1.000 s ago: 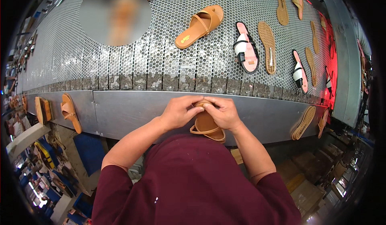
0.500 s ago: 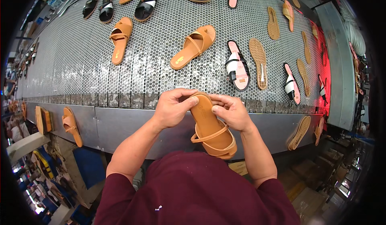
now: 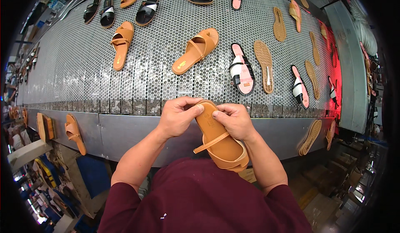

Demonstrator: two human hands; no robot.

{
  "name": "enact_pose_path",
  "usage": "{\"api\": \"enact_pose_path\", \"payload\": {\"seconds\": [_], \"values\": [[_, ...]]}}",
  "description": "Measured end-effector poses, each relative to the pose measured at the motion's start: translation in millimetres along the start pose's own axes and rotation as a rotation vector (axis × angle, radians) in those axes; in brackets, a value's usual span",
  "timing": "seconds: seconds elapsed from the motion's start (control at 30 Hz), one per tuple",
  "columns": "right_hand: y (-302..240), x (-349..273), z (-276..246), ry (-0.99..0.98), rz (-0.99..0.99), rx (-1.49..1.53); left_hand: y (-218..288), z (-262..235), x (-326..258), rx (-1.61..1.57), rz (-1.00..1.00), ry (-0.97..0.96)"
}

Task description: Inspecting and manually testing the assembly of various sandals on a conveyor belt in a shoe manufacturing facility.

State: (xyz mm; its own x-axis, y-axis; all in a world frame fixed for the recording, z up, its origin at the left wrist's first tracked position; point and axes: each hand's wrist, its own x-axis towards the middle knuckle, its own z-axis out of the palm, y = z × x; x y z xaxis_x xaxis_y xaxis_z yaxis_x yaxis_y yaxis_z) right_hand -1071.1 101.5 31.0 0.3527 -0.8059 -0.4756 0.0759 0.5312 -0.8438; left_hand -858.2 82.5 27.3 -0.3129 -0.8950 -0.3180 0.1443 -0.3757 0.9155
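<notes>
A tan sandal is held between both hands over the metal edge of the conveyor, its heel end away from me and its strapped toe toward my body. My left hand pinches the left side of the heel, thumb on the insole. On the right side of the heel, my right hand grips with its thumb pressed on the insole; its other fingers are partly hidden underneath. A thin strap crosses the sandal, one end sticking out to the left.
On the perforated conveyor lie tan sandals, black sandals, pink-and-white sandals and bare soles. A sandal and a sole rest along the near metal ledge. A metal housing glows red at right.
The sandal in my hands has come slightly nearer my body and turned a little. Its thin strap end now juts further left. The shoes on the conveyor have shifted slightly left in view.
</notes>
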Motion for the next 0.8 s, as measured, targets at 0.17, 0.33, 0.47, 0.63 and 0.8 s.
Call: {"api": "enact_pose_path", "payload": {"seconds": [0.17, 0.33, 0.47, 0.63, 0.8], "values": [[-16.6, 6.8, 2.1, 0.014, -0.137, -0.081, -1.0, 4.2, 0.8, -0.011, -0.019, -0.031], [-12.0, 6.5, -3.5, 0.083, -0.141, -0.098, -1.3, 13.0, 3.8, 0.012, -0.010, -0.051], [-7.4, 7.6, -11.8, 0.098, -0.119, -0.044, -4.1, 17.5, 7.1, -0.009, -0.031, -0.067], [-4.2, 7.4, -23.1, 0.163, -0.137, 0.072, -16.4, 25.7, 1.4, -0.180, 0.038, -0.078], [-7.4, 3.5, -26.1, 0.175, -0.144, 0.114, -21.9, 38.4, -0.2, -0.129, -0.020, 0.009]]}}
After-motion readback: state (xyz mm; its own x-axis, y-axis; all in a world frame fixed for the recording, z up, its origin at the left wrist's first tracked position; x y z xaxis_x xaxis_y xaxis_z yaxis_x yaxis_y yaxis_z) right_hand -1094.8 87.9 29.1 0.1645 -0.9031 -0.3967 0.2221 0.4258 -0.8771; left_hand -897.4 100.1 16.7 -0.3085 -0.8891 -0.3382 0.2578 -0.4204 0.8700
